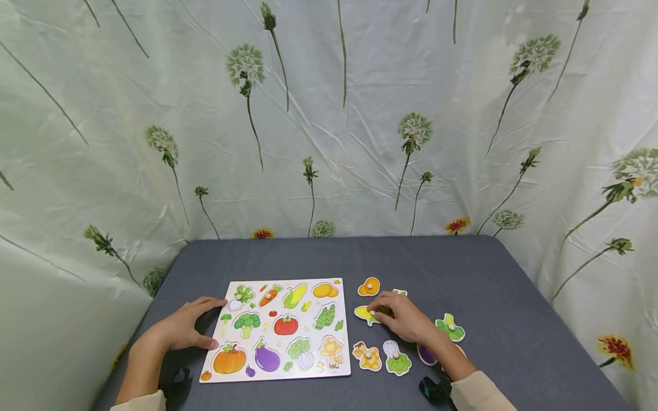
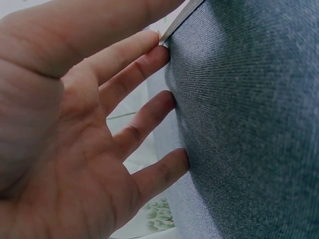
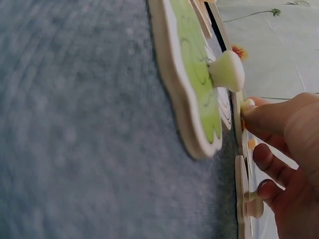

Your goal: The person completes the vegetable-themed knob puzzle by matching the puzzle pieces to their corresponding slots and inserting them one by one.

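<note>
So the corn piece (image 1: pixel 362 311) is flat on the table just right of the puzzle board (image 1: pixel 281 371), yellow end aimed left at the board and tilted a bit away from the person. Long axis runs mostly sideways, slanting; the other end is under the right hand (image 1: pixel 406 318), so can't tell how far it goes. The corn picture (image 1: pixel 295 296) on the board leans differently, tip up and to the right.

Right hand's got thumb and finger pinching the corn's knob. Left hand (image 1: pixel 180 326) is spread, thumb and fingers at the board's left edge.

Left wrist cam shows what the head cam can't: those fingertips touching the grey-blue cloth (image 2: pixel 259 129). Right wrist cam gives you a side-on look at a green piece (image 3: pixel 192 79), thick pale edge and mushroomy knob (image 3: pixel 228 71) sticking out.

The table (image 1: pixel 524 342) wears that cloth, and behind it hangs a pale, wrinkly curtain (image 1: pixel 354 211) with dandelions and orangey-red flowers.
</note>
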Demonstrator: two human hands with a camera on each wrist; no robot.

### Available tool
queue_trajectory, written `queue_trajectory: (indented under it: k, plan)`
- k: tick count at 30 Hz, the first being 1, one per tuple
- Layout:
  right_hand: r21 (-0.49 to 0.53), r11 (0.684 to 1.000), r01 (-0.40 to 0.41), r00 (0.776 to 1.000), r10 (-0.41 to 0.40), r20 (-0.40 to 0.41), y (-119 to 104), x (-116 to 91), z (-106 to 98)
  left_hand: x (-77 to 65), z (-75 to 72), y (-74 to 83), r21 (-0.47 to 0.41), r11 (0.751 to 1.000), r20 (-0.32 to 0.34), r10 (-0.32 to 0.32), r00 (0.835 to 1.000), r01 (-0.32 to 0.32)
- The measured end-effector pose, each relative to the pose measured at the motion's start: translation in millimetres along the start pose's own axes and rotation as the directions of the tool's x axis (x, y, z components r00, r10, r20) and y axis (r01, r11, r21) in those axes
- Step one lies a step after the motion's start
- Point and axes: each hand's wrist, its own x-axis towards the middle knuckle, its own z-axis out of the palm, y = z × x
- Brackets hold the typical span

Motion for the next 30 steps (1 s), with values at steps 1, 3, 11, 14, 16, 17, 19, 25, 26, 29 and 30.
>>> queue_trajectory:
  k: [1, 3, 11, 14, 16, 17, 19, 25, 26, 29, 30]
  plan:
    - [-0.003, 1.0, -0.003, 1.0, 0.003, -0.005, -0.1, 0.2, -0.2, -0.4, -0.1, -0.2, 0.004, 1.0, 0.001, 0.002, 1.0, -0.002]
    - [-0.014, 1.0, -0.01, 1.0, 0.01, -0.026, 0.3, 0.6, -0.8, -1.2, 0.2, -0.2, -0.001, 1.0, 0.0, -0.006, 1.0, 0.006]
    - [-0.046, 0.999, 0.0, 0.986, -0.008, -0.167, 3.8, 2.3, -5.9, -2.2, -0.4, -0.4, -0.012, 1.0, -0.004, -0.009, 1.0, 0.009]
    - [-0.03, 0.999, -0.038, 0.982, 0.032, -0.184, 3.7, 3.7, -8.7, -2.2, -1.0, -0.7, -0.01, 1.0, -0.005, -0.009, 1.0, 0.009]
    - [-0.014, 0.998, -0.065, 0.981, 0.062, -0.184, 3.1, 4.8, -10.3, -1.8, -0.8, -1.1, -0.01, 1.0, -0.008, -0.011, 1.0, 0.011]
    - [-0.009, 0.997, -0.077, 0.981, 0.074, -0.181, 2.4, 5.2, -11.0, -1.6, -0.7, -1.3, -0.009, 1.0, -0.008, -0.011, 1.0, 0.011]
    - [-0.004, 0.996, -0.086, 0.981, 0.084, -0.176, 1.7, 6.2, -11.6, -0.8, -0.2, -2.2, -0.007, 1.0, -0.007, -0.008, 1.0, 0.008]
    - [-0.033, 0.995, -0.097, 0.982, 0.09, -0.166, -3.6, 13.1, -12.1, -0.4, 0.8, -3.4, -0.011, 1.0, -0.004, -0.006, 1.0, 0.006]
    - [-0.039, 0.994, -0.098, 0.982, 0.09, -0.166, -5.1, 14.7, -12.3, -0.6, 0.6, -3.3, -0.011, 1.0, -0.004, -0.001, 1.0, 0.001]
    - [-0.047, 0.995, -0.093, 0.981, 0.084, -0.175, -8.6, 19.4, -12.1, -1.5, -0.2, -2.5, -0.016, 1.0, 0.0, 0.018, 1.0, -0.017]
    - [-0.043, 0.994, -0.096, 0.98, 0.087, -0.178, -10.2, 21.2, -12.0, -1.9, -0.6, -2.0, -0.019, 1.0, 0.002, 0.024, 1.0, -0.024]
